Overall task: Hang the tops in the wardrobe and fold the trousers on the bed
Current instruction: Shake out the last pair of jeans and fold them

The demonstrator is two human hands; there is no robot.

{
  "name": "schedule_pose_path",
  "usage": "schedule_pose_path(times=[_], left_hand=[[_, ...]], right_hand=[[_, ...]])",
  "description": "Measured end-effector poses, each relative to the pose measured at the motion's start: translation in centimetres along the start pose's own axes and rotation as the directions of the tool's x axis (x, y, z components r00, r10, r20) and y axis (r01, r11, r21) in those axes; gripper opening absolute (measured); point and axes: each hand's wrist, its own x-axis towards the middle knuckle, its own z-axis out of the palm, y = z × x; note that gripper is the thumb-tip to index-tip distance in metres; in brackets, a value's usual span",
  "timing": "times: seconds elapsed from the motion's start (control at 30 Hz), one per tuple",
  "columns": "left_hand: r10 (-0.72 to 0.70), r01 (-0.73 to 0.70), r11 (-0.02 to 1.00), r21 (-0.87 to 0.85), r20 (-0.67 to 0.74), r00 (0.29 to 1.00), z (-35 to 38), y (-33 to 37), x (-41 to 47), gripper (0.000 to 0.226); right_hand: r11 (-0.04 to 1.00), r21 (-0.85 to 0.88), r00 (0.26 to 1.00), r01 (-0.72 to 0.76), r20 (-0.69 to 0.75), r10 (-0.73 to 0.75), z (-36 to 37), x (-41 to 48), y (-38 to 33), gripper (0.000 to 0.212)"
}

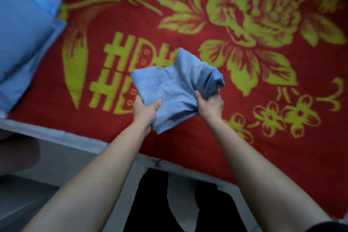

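Fingers (157,103) of both hands are clamped on a folded bundle of blue trousers (177,83). The left hand (145,110) grips its near left edge with the thumb on top, and the right hand (210,104) grips the near right edge the same way. The bundle is over the middle of the bed (56,134), near its front edge.

A red blanket (188,141) patterned with yellow-green flowers, leaves and a large blocky character covers the bed. A blue pillow (24,30) lies at the far left. The bed's pale edge runs diagonally across the lower picture, with grey floor (28,199) beyond it at lower left and the person's dark-clad legs (150,203) at the bottom.

Both hands' other fingers are hidden under the cloth. Whether the bundle rests on the blanket or is held just above it cannot be told. The pillow is cut off by the frame, and the printed cloth behind it is blurred.

The trousers are light blue and denim-like, folded in several layers. A stitched hem shows at the near corner, a rolled fold at the right, and one corner points away from the person.
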Motion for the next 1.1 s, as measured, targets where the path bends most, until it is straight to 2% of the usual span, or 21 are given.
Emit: schedule_pose_path(times=[0.13, 0.27, 0.3, 0.37, 0.43, 0.5, 0.6, 0.67, 0.8, 0.97, 1.03, 1.1], left_hand=[[0.164, -0.164, 0.986, 0.015, -0.105, 0.981, -3.2, 6.9, -4.9, 0.035], [0.294, -0.305, 0.952, -0.002, -0.259, 0.920, -6.4, 11.2, -11.6, 0.038], [0.314, -0.331, 0.944, -0.004, -0.307, 0.898, -7.3, 11.8, -13.2, 0.040], [0.346, -0.377, 0.926, 0.001, -0.403, 0.847, -9.4, 12.6, -16.6, 0.042], [0.369, -0.411, 0.911, 0.017, -0.475, 0.799, -11.7, 13.0, -19.8, 0.044], [0.357, -0.408, 0.912, 0.027, -0.543, 0.761, -14.3, 13.0, -23.1, 0.044], [0.326, -0.399, 0.916, 0.035, -0.643, 0.693, -18.9, 12.2, -27.6, 0.046], [0.305, -0.398, 0.917, 0.029, -0.693, 0.653, -22.2, 11.6, -30.6, 0.044], [0.258, -0.414, 0.910, 0.003, -0.786, 0.562, -29.4, 9.6, -36.8, 0.036], [0.255, -0.475, 0.880, 0.015, -0.859, 0.445, -42.3, 6.4, -45.2, 0.031], [0.267, -0.501, 0.864, 0.039, -0.881, 0.392, -48.9, 5.1, -49.6, 0.032], [0.296, -0.534, 0.840, 0.095, -0.905, 0.305, -55.8, 4.0, -54.4, 0.038]], right_hand=[[0.981, 0.099, 0.986, 0.167, 0.013, -0.169, -3.6, -4.1, -6.8, 0.055], [0.923, 0.272, 0.951, 0.273, 0.068, -0.302, -7.0, -8.3, -12.1, 0.059], [0.908, 0.342, 0.949, 0.244, 0.108, -0.296, -7.4, -8.9, -12.9, 0.060], [0.844, 0.535, 0.938, 0.048, 0.266, -0.222, -8.3, -10.8, -14.9, 0.066], [0.806, 0.582, 0.882, -0.106, 0.429, -0.194, -8.8, -13.4, -16.4, 0.066], [0.824, 0.563, 0.824, -0.064, 0.496, -0.275, -9.0, -16.5, -17.4, 0.049], [0.851, 0.492, 0.699, 0.187, 0.542, -0.467, -8.6, -21.9, -18.3, 0.035], [0.826, 0.465, 0.575, 0.318, 0.598, -0.558, -7.4, -25.8, -18.7, 0.037], [0.717, 0.431, 0.395, 0.548, 0.622, -0.676, -5.2, -34.8, -19.5, 0.047], [0.502, 0.503, 0.157, 0.703, 0.579, -0.800, -1.1, -49.8, -20.6, 0.053], [0.421, 0.561, 0.069, 0.713, 0.541, -0.838, 0.7, -57.4, -21.1, 0.057], [0.336, 0.630, -0.029, 0.700, 0.496, -0.868, 2.6, -65.6, -21.6, 0.059]])
